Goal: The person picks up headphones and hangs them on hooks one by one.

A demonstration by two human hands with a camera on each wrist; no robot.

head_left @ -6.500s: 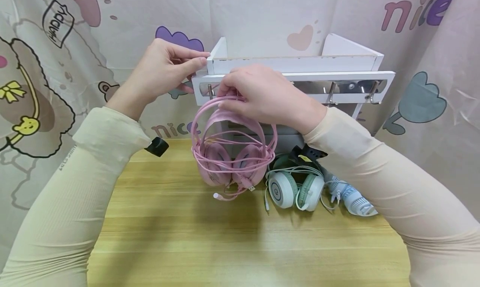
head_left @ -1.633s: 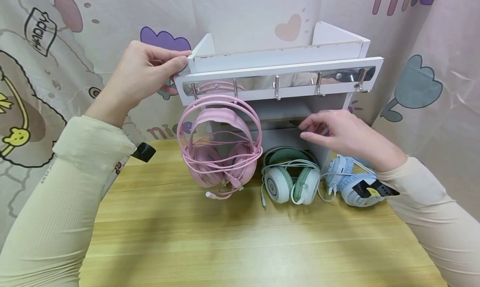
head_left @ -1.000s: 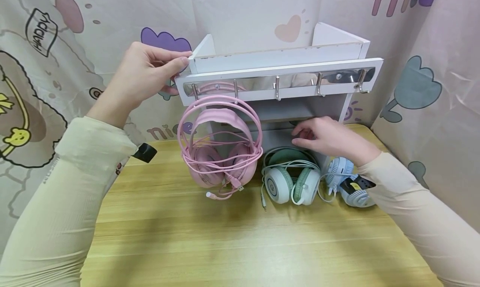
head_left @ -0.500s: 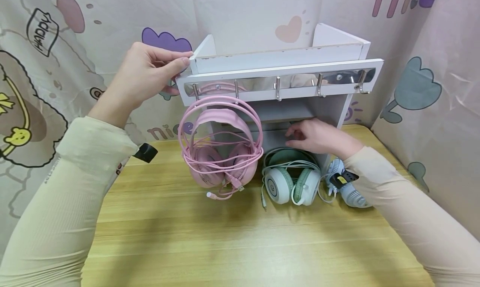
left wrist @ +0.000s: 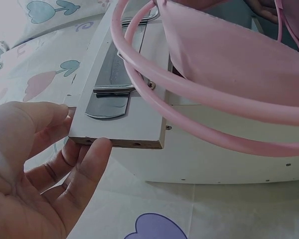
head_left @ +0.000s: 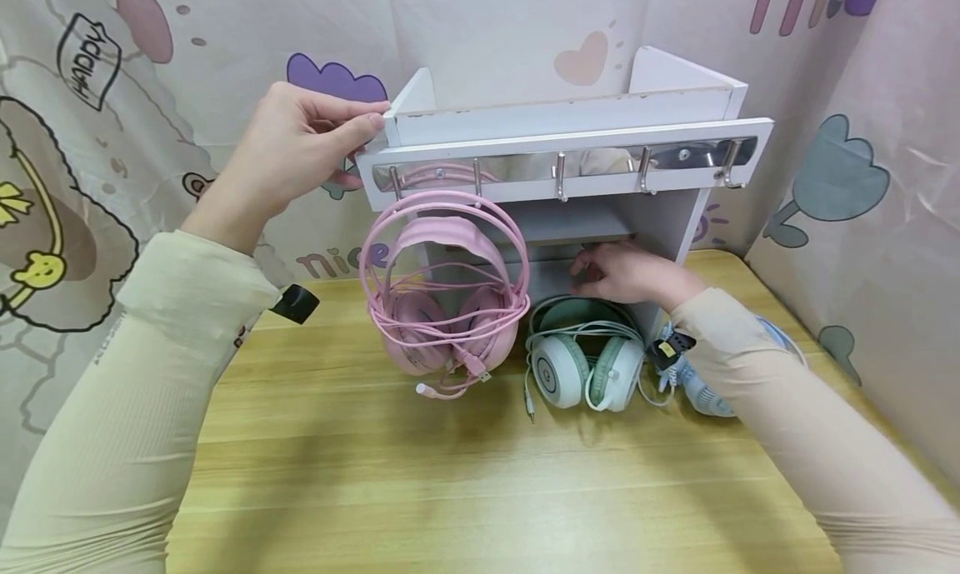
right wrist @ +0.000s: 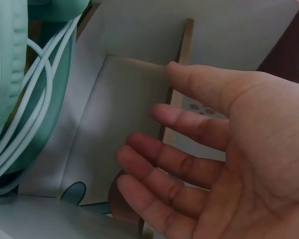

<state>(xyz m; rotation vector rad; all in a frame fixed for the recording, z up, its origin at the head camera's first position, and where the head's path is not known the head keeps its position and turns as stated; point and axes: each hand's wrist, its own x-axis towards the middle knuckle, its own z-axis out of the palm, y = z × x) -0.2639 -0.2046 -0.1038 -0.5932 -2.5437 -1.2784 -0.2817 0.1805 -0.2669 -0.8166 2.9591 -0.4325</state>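
At the upper left, my left hand grips the left end of a white hook rack, thumb and fingers set about the board's corner. Pink headphones, their cable wound round them, hang at the rack's left hooks. In the left wrist view their pink headband crosses the metal hook strip. My right hand is over the white and green headphones on the table, under the rack. The right wrist view shows its fingers spread and loosely bent, holding nothing, with green headphones at left.
Blue headphones lie at the right on the wooden table, partly behind my right forearm. Several metal hooks stick out along the rack's front. A printed curtain stands behind and at both sides.
My right hand has left the pink headphones, now hanging, and moved down and right, then slightly left over the white and green headphones. My left hand keeps its hold on the rack.
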